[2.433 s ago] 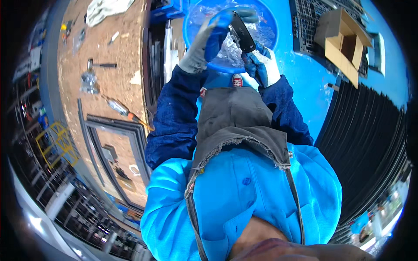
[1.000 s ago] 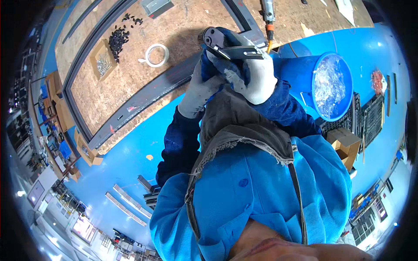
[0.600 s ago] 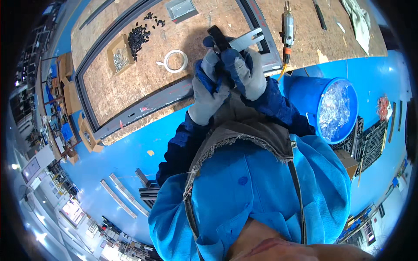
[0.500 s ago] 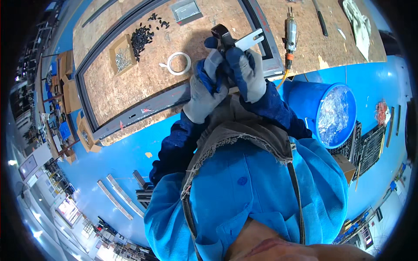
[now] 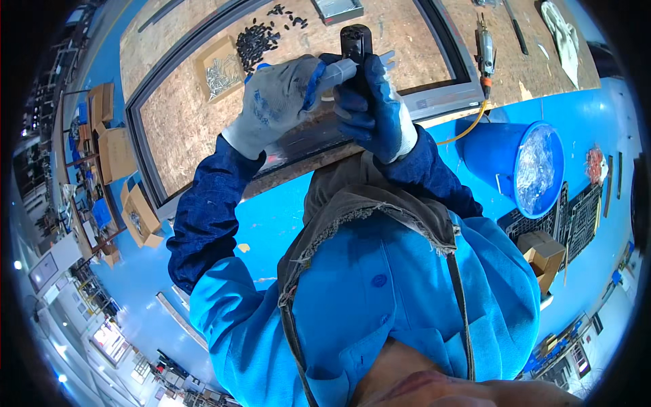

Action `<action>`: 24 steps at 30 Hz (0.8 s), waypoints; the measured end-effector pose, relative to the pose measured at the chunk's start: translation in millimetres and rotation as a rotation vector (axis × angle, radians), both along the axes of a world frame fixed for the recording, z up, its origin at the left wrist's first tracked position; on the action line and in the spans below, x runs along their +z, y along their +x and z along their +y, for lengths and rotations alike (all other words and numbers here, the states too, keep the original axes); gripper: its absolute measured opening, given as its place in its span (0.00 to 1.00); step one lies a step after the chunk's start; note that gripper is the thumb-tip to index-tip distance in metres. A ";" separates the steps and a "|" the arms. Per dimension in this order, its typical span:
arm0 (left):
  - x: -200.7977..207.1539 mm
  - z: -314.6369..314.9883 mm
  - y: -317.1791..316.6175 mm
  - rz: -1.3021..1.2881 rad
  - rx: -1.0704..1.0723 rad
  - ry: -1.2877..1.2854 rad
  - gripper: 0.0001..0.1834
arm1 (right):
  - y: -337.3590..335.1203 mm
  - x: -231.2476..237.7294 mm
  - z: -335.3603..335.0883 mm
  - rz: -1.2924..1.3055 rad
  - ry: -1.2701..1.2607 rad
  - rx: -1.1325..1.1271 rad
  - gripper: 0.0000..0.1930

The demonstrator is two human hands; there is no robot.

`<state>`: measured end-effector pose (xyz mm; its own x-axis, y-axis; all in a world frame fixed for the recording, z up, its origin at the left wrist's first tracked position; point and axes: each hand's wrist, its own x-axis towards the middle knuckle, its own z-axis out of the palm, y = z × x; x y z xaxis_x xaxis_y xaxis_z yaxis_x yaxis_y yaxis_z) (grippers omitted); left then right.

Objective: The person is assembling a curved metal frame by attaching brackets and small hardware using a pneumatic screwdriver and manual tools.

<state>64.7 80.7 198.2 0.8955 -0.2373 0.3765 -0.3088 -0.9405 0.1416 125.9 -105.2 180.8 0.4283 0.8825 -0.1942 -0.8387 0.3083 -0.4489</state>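
Note:
My right hand (image 5: 380, 115), in a blue-and-white work glove, is wrapped round a black handle (image 5: 357, 42) held upright above the frame's near side. A silver metal plate (image 5: 388, 60) sticks out behind the right thumb. My left hand (image 5: 285, 95), gloved in grey and blue, reaches in from the left with curled fingers. Its fingertips meet the handle's side, and what they pinch, if anything, is hidden. Below both hands lies a dark grey metal frame (image 5: 308, 148) on the wooden workbench (image 5: 176, 139).
Inside the frame are a cardboard box of screws (image 5: 222, 76), a pile of small black parts (image 5: 256, 45) and a grey tray (image 5: 338, 9). An air tool (image 5: 486, 51) with a yellow hose lies right. A blue bin (image 5: 498, 152) holding clear plastic film stands beside the bench.
My left hand has swung out left, its elbow wider, fingertips still at the handle. The handle now stands upright in my right hand. The view has shifted slightly; the white ring is now hidden.

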 end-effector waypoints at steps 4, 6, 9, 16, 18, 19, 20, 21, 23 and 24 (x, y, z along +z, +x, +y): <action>-2.7 19.2 -24.7 0.029 0.076 -0.103 0.23 | -31.6 -4.3 28.2 -0.027 -0.043 -0.076 0.24; 2.5 26.3 -34.4 -0.008 0.081 -0.028 0.25 | -43.7 -8.6 38.1 -0.006 -0.072 -0.129 0.26; 18.7 24.6 -48.0 -0.058 0.139 0.103 0.30 | -51.5 -22.3 53.4 -0.038 0.063 -0.163 0.29; -1.0 -22.4 -115.1 -0.137 0.537 -1.322 0.15 | -68.3 -28.9 78.8 -0.126 0.096 -0.548 0.31; -20.7 -42.6 -113.3 -0.051 0.535 -1.439 0.14 | -83.4 -32.3 78.7 -0.141 0.152 -0.426 0.28; -29.3 -53.3 -109.0 -0.014 0.535 -1.514 0.15 | -86.9 -36.9 74.5 -0.166 0.201 -0.331 0.26; -35.0 -56.0 -111.7 -0.005 0.542 -1.519 0.15 | -86.0 -59.5 68.5 -0.316 0.124 -0.252 0.24; -41.7 -57.8 -117.0 0.011 0.547 -1.605 0.16 | -95.8 -57.0 72.8 -0.055 0.401 -0.191 0.20; -58.3 -65.1 -126.2 0.045 0.566 -1.695 0.18 | -107.2 -59.6 65.1 -0.298 0.182 -0.277 0.21; -69.0 -69.8 -132.9 -0.042 0.548 -1.805 0.18 | -112.7 -62.8 59.8 -0.554 -0.036 -0.352 0.24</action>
<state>-68.2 10.9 129.2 0.7095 0.6852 -0.1649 -0.0958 0.3255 0.9407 13.3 -45.4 118.0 0.7354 0.6685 0.1112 -0.3325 0.4989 -0.8003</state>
